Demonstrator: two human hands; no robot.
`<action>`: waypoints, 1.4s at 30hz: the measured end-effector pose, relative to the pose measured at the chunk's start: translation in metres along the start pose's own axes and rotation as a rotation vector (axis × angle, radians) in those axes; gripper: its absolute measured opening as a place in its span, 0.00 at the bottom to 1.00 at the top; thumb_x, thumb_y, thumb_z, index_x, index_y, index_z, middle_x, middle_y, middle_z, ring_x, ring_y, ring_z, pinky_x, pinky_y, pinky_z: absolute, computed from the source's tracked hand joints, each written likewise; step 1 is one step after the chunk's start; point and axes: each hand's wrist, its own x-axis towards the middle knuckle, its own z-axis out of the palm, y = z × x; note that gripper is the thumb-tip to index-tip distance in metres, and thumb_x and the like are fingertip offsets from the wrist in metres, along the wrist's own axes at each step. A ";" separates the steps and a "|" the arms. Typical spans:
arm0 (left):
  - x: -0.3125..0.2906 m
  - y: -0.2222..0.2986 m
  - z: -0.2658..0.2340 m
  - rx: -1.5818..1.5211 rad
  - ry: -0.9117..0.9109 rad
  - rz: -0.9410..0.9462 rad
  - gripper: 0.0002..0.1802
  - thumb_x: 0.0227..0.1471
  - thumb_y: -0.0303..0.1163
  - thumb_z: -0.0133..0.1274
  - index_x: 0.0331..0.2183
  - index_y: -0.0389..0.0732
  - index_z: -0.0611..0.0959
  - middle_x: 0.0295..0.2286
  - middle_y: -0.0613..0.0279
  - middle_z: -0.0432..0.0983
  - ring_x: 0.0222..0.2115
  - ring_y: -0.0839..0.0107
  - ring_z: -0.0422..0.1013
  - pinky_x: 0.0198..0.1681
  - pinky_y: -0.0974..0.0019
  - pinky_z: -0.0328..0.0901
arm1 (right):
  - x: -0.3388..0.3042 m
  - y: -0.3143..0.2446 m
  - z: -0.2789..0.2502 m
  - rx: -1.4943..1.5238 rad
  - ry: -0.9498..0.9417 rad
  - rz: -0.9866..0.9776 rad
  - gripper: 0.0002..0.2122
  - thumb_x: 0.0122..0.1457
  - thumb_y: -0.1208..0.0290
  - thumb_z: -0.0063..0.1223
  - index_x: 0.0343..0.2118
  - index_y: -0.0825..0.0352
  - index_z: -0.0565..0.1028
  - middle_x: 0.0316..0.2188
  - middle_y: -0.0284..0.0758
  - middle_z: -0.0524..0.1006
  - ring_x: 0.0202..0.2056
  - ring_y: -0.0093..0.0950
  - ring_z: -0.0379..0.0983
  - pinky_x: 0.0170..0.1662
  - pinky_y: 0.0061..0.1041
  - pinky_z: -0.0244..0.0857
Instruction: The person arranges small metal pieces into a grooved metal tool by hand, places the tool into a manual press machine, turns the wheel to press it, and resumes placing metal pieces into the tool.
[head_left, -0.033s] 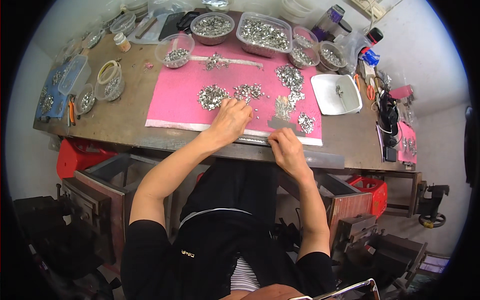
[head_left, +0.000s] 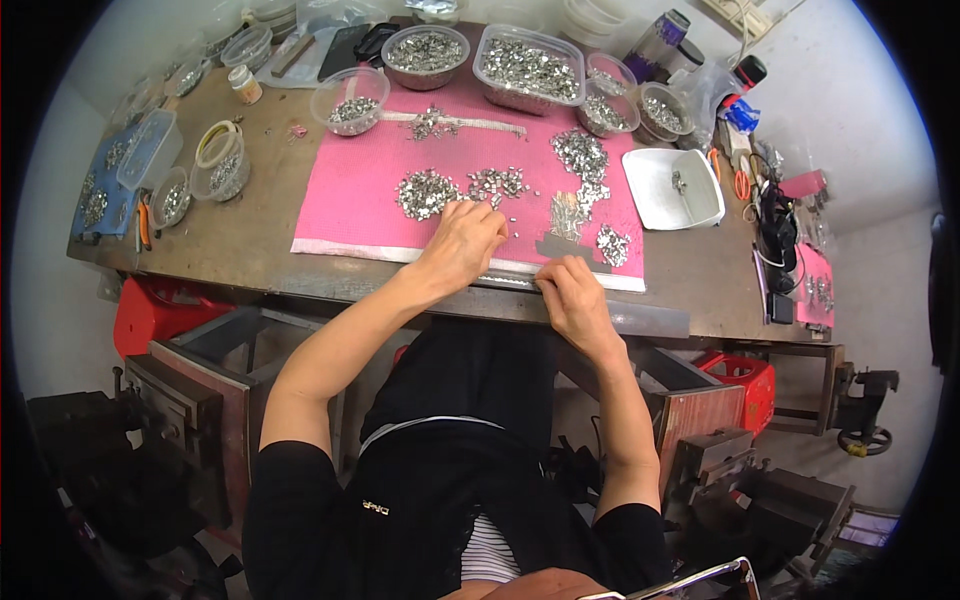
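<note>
My left hand [head_left: 466, 243] rests over the pink mat [head_left: 350, 200], its fingers curled down and drawn together. Just beyond its knuckles lie two heaps of small silver metal pieces, a dense heap [head_left: 427, 194] and a looser heap [head_left: 497, 184]. Whatever its fingertips hold is hidden beneath the hand. At the near edge of the table, my right hand [head_left: 577, 298] pinches the right end of a thin silver strip [head_left: 510, 282] that lies along a metal bar [head_left: 640, 318]. Thin silver pins [head_left: 567, 215] and a small silver heap [head_left: 612, 245] sit beyond my right hand.
Clear tubs of silver pieces, among them a rectangular tub [head_left: 530, 70] and a round tub [head_left: 425, 55], line the mat's far side. A white tray [head_left: 655, 195] stands to the right. Orange-handled pliers [head_left: 144, 225] lie left. Red stools [head_left: 160, 315] sit below the table.
</note>
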 end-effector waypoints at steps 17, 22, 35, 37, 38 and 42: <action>-0.021 0.036 -0.005 -0.428 0.147 -0.140 0.03 0.58 0.22 0.53 0.36 0.35 0.77 0.30 0.54 0.73 0.31 0.57 0.70 0.35 0.59 0.66 | -0.004 -0.008 0.005 -0.298 -0.019 -0.130 0.06 0.53 0.78 0.59 0.34 0.68 0.75 0.33 0.38 0.73 0.36 0.37 0.70 0.41 0.36 0.64; -0.026 0.047 0.009 -0.405 0.088 -0.062 0.04 0.56 0.22 0.54 0.35 0.35 0.76 0.31 0.52 0.74 0.34 0.53 0.70 0.38 0.56 0.65 | -0.026 0.001 0.022 -0.277 0.149 -0.168 0.09 0.56 0.79 0.59 0.41 0.69 0.78 0.38 0.40 0.77 0.40 0.38 0.74 0.45 0.35 0.67; -0.025 0.052 0.019 -0.160 0.082 0.065 0.05 0.53 0.24 0.57 0.33 0.38 0.77 0.31 0.59 0.74 0.34 0.57 0.70 0.39 0.56 0.63 | -0.041 0.024 0.039 0.414 0.529 0.419 0.07 0.64 0.82 0.52 0.42 0.70 0.80 0.33 0.35 0.78 0.34 0.25 0.78 0.39 0.23 0.70; -0.028 0.050 0.019 -0.150 0.103 0.083 0.05 0.52 0.23 0.57 0.33 0.37 0.77 0.31 0.58 0.74 0.33 0.56 0.71 0.39 0.56 0.65 | -0.042 0.026 0.040 0.407 0.519 0.410 0.07 0.64 0.82 0.52 0.42 0.70 0.80 0.32 0.35 0.78 0.33 0.24 0.78 0.38 0.23 0.70; -0.029 0.050 0.020 -0.140 0.127 0.099 0.06 0.52 0.22 0.58 0.33 0.37 0.78 0.31 0.57 0.75 0.33 0.56 0.71 0.38 0.56 0.66 | -0.043 0.026 0.041 0.398 0.506 0.401 0.07 0.64 0.82 0.52 0.41 0.70 0.80 0.31 0.35 0.78 0.32 0.24 0.78 0.37 0.23 0.70; -0.028 0.052 0.020 -0.138 0.166 0.121 0.06 0.51 0.21 0.58 0.33 0.36 0.78 0.30 0.57 0.75 0.32 0.55 0.72 0.37 0.56 0.67 | -0.043 0.024 0.040 0.384 0.504 0.414 0.07 0.63 0.82 0.52 0.41 0.70 0.80 0.30 0.35 0.78 0.31 0.23 0.77 0.36 0.23 0.70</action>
